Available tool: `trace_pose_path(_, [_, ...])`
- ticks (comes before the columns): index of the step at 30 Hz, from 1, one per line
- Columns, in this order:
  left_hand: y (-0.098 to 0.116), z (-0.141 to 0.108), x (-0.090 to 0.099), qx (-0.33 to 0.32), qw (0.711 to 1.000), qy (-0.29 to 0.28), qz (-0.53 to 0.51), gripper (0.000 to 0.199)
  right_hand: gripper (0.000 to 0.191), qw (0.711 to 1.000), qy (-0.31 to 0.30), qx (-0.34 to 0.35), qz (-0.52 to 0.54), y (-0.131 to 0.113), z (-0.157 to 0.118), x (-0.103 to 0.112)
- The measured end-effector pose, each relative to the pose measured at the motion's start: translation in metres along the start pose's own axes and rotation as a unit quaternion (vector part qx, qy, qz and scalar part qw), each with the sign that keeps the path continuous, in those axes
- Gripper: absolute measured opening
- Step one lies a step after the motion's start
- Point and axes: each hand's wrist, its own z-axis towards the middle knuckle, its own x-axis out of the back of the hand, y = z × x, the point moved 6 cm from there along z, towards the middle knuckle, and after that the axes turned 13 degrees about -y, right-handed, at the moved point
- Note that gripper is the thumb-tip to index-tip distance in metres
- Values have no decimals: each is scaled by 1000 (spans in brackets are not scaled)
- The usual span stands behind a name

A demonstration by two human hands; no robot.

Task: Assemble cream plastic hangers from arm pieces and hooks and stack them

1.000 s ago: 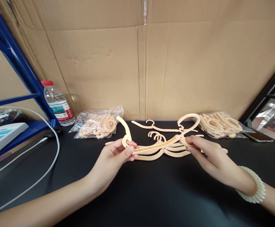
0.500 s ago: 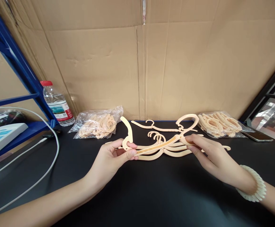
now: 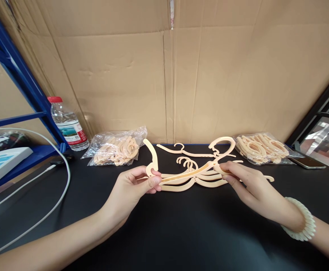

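Between my two hands is a beige folding hanger (image 3: 187,174), raised over the black table. My left hand (image 3: 134,188) pinches its left arm, where a short curved end piece (image 3: 152,155) sticks upward. On the other side, my right hand (image 3: 249,184) grips the hanger just right of its centre, beside the big hook (image 3: 228,142); the fingers hide part of that arm. Several assembled beige hangers (image 3: 178,187) lie stacked behind and below the held one. One more hanger (image 3: 195,154) lies farther back, near the cardboard.
Clear bags of beige hanger parts lie at the back left (image 3: 116,148) and back right (image 3: 262,147). A water bottle (image 3: 71,128) leans by the blue rack (image 3: 25,79). A phone (image 3: 308,162) is at right. A white cable (image 3: 65,188) loops at left beside a power strip (image 3: 4,162).
My left hand has shifted very slightly left, its fingers closer around the joint of the end piece. My right hand and the hook have also moved slightly left.
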Motion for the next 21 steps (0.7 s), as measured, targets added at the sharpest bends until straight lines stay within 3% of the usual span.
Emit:
trace_pose_path(8, [5,0,-7,-16,999,-36,-4,16,18,999,8,27,-26,-5,0,1])
trace_pose_path(16, [-2,0,-1,31,998,12,-51,23,16,999,24,39,-21,-6,0,2])
trace_pose_path(21, [-3,2,-3,32,997,5,-71,21,17,998,28,37,-31,-5,0,3])
